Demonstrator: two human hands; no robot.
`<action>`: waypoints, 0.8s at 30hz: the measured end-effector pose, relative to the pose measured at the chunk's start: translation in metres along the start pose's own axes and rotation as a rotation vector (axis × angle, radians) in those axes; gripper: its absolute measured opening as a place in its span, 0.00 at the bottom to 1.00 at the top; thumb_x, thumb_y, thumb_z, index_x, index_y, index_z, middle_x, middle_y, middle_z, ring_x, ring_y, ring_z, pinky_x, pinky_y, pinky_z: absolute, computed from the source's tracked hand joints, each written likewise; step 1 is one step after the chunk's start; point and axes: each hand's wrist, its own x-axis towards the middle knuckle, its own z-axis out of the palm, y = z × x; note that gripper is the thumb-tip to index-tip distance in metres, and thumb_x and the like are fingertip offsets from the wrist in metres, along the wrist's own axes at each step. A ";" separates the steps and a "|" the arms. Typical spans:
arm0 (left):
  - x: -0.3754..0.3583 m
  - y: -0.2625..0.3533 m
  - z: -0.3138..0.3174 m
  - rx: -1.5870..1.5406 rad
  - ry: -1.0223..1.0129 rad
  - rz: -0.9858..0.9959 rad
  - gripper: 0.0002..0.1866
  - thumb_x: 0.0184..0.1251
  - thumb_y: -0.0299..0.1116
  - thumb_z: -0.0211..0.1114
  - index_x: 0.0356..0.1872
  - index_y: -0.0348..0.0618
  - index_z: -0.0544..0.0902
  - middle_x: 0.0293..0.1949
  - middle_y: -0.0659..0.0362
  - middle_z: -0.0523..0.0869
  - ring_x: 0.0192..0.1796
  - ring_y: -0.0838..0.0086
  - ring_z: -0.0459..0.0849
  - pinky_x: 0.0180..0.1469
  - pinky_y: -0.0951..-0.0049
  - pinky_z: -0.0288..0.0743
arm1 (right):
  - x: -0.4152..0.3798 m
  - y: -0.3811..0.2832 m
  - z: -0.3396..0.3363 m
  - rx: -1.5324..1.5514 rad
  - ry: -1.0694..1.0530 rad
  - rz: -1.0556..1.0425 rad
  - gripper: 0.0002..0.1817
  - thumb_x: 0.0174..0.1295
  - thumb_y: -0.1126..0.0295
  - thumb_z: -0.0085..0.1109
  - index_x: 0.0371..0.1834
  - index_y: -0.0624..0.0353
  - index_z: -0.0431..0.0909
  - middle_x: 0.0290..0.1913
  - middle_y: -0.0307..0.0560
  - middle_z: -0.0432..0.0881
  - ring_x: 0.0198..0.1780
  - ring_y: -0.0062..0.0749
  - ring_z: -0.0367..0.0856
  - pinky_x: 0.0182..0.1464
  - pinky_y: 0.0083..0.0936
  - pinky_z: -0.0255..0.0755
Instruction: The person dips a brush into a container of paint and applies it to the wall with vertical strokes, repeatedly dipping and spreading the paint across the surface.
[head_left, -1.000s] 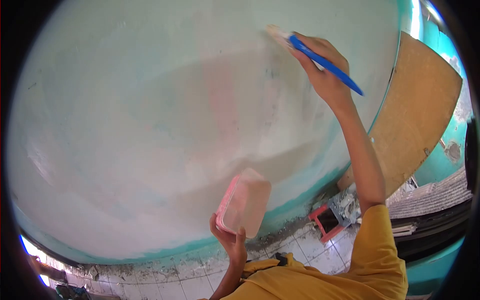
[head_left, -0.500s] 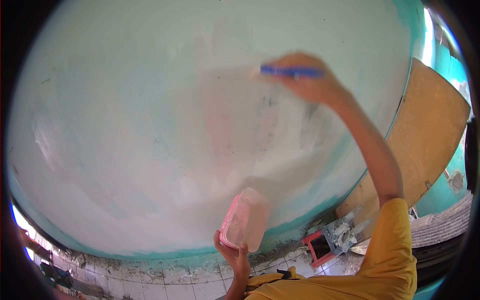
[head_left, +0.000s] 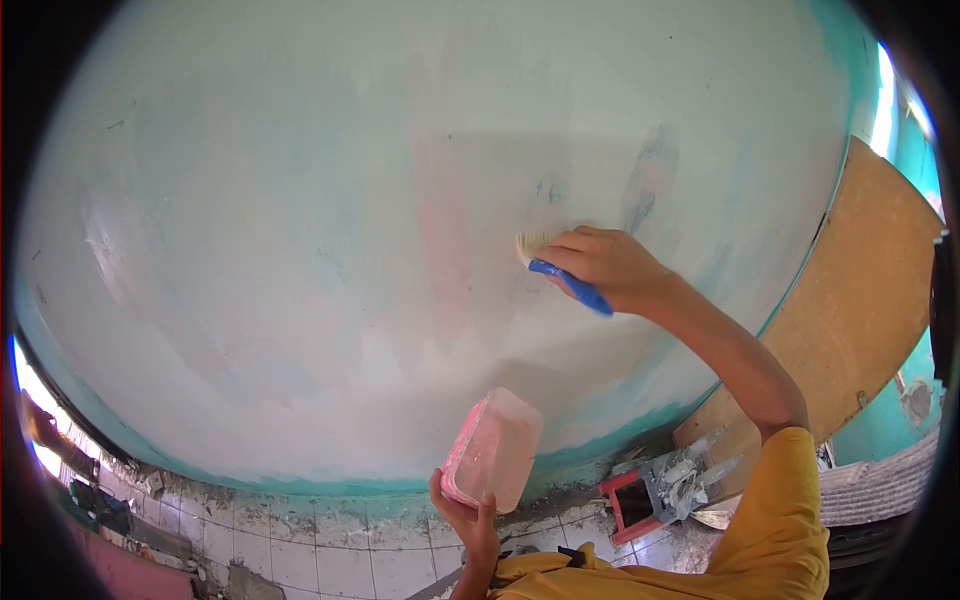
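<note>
My right hand [head_left: 612,268] grips a paintbrush [head_left: 578,284] by its blue handle. The pale bristles are at the wall [head_left: 300,200], over a patch with pinkish and grey marks. Whitish paint covers most of that wall in uneven streaks, with turquoise showing along its lower edge. Lower down, my left hand [head_left: 470,515] holds a pink, paint-smeared plastic tub [head_left: 497,450] from below, thumb on its near side. The tub is tilted, and its pale pinkish inside faces me.
A red and grey plastic stool [head_left: 630,505] with paint-stained items on it stands at the wall's foot. To the right leans a brown board [head_left: 850,290], near corrugated sheets [head_left: 885,475]. Dirty white tiles [head_left: 340,570] cover the floor, with debris at lower left.
My right hand has brought the brush down the wall, and the handle now slants downward to the right. The tub in my left hand stays nearly in place.
</note>
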 end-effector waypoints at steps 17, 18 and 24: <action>0.049 0.026 -0.023 -0.064 -0.060 -0.009 0.56 0.67 0.47 0.75 0.83 0.39 0.45 0.75 0.45 0.60 0.77 0.57 0.61 0.79 0.53 0.54 | 0.001 0.008 0.031 -0.163 0.283 0.045 0.23 0.66 0.68 0.66 0.65 0.56 0.81 0.57 0.48 0.86 0.55 0.48 0.84 0.55 0.38 0.82; 0.050 0.026 -0.026 -0.059 -0.065 0.003 0.55 0.67 0.46 0.75 0.83 0.39 0.45 0.75 0.45 0.59 0.77 0.57 0.61 0.80 0.53 0.53 | -0.019 -0.011 0.055 -0.059 0.206 0.046 0.23 0.66 0.69 0.67 0.65 0.57 0.81 0.55 0.47 0.86 0.53 0.46 0.85 0.52 0.37 0.84; 0.060 0.022 -0.039 -0.048 -0.097 0.004 0.55 0.68 0.46 0.75 0.83 0.39 0.45 0.76 0.45 0.59 0.78 0.57 0.60 0.80 0.53 0.53 | -0.027 0.009 0.065 0.170 0.231 0.042 0.18 0.67 0.68 0.67 0.60 0.49 0.87 0.57 0.43 0.89 0.57 0.43 0.86 0.62 0.35 0.80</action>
